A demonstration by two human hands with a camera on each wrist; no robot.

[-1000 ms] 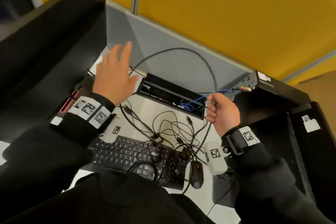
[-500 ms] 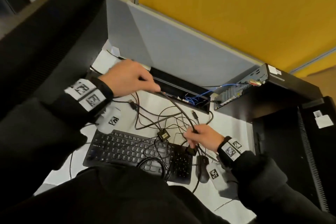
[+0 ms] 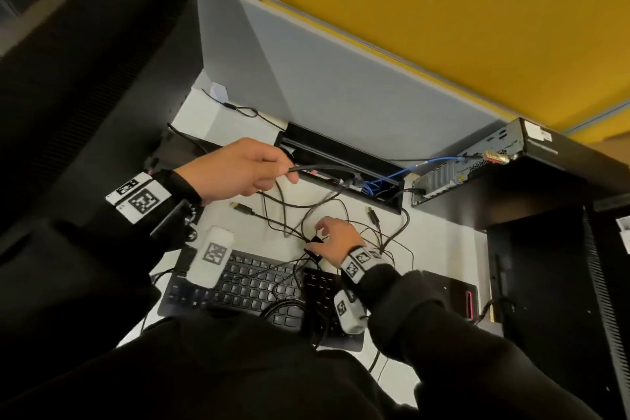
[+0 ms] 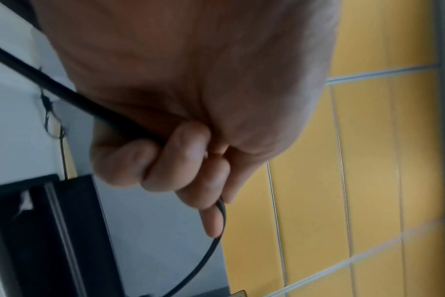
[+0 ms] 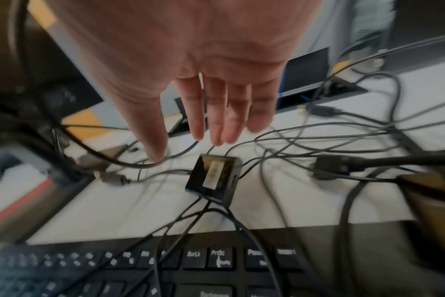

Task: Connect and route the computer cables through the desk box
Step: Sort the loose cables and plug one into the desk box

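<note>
My left hand (image 3: 278, 174) grips a thick black cable (image 3: 320, 167) just in front of the black desk box (image 3: 308, 141); in the left wrist view the fingers (image 4: 186, 160) curl round the cable (image 4: 64, 90). The cable runs on into the box, where blue cables (image 3: 373, 185) lie. My right hand (image 3: 327, 232) hovers flat over a tangle of thin black cables (image 3: 385, 239), fingers (image 5: 216, 120) straight and holding nothing. A small black adapter block (image 5: 213, 176) lies just below its fingertips.
A big black monitor (image 3: 88, 54) fills the left. A black keyboard (image 3: 245, 286) lies near me with cables across it. A computer case (image 3: 484, 160) lies at the back right beside the box. A grey partition (image 3: 341, 78) backs the desk.
The thick cable passed from my raised right hand to my left, which now grips it at the box. My right hand dropped to the cable tangle and opened.
</note>
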